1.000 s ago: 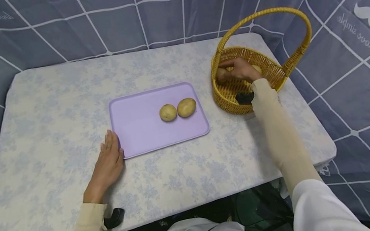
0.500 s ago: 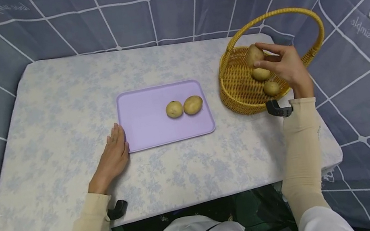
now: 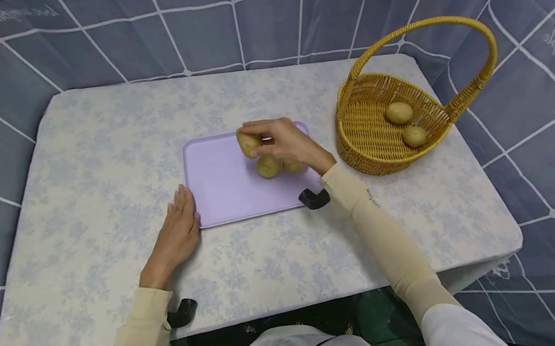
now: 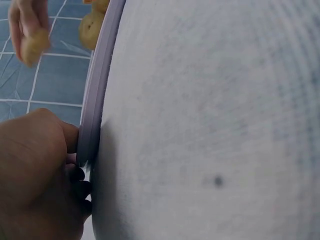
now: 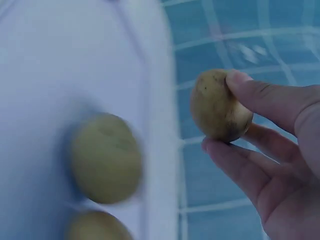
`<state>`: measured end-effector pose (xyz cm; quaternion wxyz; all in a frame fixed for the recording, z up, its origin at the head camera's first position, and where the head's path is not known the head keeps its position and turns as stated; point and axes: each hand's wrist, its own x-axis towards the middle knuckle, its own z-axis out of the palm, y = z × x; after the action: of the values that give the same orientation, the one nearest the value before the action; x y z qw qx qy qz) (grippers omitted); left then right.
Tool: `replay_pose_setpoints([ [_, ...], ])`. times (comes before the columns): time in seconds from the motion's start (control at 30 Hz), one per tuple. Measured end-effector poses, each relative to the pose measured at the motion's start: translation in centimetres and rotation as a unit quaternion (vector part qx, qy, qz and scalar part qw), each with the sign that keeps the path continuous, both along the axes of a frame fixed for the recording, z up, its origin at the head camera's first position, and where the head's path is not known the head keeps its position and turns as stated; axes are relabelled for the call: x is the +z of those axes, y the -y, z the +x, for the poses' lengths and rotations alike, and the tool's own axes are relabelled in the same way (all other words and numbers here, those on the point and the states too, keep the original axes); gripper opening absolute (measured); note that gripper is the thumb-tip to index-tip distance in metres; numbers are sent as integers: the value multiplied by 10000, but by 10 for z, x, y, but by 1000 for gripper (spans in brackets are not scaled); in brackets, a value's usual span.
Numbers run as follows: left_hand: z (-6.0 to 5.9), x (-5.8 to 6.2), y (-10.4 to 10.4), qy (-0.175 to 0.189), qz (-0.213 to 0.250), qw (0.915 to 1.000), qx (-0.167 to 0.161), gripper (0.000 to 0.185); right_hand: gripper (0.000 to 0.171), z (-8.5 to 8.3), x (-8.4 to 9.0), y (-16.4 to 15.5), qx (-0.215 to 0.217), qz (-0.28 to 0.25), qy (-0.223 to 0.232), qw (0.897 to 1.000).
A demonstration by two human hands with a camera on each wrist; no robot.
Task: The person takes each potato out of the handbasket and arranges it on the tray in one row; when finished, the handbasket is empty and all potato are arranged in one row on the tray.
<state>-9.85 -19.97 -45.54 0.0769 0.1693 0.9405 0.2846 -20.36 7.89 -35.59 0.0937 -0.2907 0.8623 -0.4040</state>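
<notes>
My right hand point(image 3: 286, 142) pinches a potato point(image 3: 248, 142) between thumb and fingers, held over the lilac tray point(image 3: 221, 200). In the right wrist view that potato point(image 5: 220, 106) shows a few dark spots and hangs in the air beside the tray. Two more potatoes lie on the tray: one potato point(image 3: 268, 166) in plain sight, the other potato point(image 3: 294, 166) partly covered by the right hand. My left hand point(image 3: 175, 230) rests with fairly straight fingers against the tray's left edge; in the left wrist view the thumb touches the tray rim point(image 4: 92, 110).
To the right stands a yellow wicker basket point(image 3: 362, 152) with a tall arched handle point(image 3: 418, 25). Inside it lie two potatoes, one potato point(image 3: 399, 113) behind the other potato point(image 3: 414, 136). A pale floral cloth point(image 3: 270, 260) covers the table, with a grey-blue checked curtain point(image 3: 200, 39) behind.
My right hand has lifted a potato out of the basket and carried it left over the tray. The left hand has stayed at the tray's edge. The head view has shifted slightly.
</notes>
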Motion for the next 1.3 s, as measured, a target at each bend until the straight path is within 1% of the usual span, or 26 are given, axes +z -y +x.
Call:
replay_pose_setpoints([
  [0.07, -1, 0, -1, -10, 18, 10000, -12, 55, 51, -1, -12, 12, 206, 666, -189, 9974],
  [0.17, -1, -1, -3, -10, 38, 10000, -34, 55, 50, 0, -26, 22, 420, 1487, -470, 9869],
  [0.23, -1, -1, -3, -10, 23, 10000, -29, 55, 48, 2, -32, 25, 495, 1792, -552, 9810],
  [0.33, -1, -1, -3, -35, 0, 10000, -10, 55, 49, 3, -37, 26, 578, 2054, -603, 9751],
  [0.63, 0, 0, -2, -2, 34, 10000, -24, 55, 50, 2, -46, 29, 589, 2470, -465, 9661],
  [0.8, 0, -1, -2, -31, 50, 10000, -16, 55, 50, 2, -50, 28, 435, 2446, -401, 9678],
  [0.97, 0, -2, -1, -43, -12, 10000, 35, 56, 54, 3, -52, 28, 440, 2503, -324, 9666],
  [1.2, 0, -2, -1, -42, -2, 10000, 47, 56, 58, 1, -54, 29, 422, 2634, -422, 9628],
  [1.3, 0, -3, 0, -47, -9, 10000, 37, 56, 60, 0, -54, 30, 428, 2632, -450, 9628],
])
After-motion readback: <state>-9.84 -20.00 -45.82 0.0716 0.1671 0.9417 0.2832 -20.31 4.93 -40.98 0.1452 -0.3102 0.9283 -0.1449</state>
